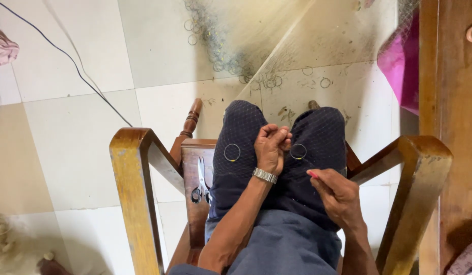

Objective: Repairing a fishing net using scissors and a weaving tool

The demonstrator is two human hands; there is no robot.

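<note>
Fine translucent ringed netting [276, 56] is being pinched taut by the left hand [270, 148]; the right hand [336, 196], grasping a small pink-tipped tool [312, 173], is best kept steady.

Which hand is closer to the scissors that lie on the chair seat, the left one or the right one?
Left. The left hand is pinched over the knees, a little to the right of the scissors. The right hand is farther away, on the other thigh, near the opposite armrest.

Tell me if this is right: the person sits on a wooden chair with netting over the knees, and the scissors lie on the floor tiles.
One detail is wrong. The head view shows the scissors lying on the wooden chair seat beside the person's leg, not on the floor tiles. The netting does lie over the knees.
</note>
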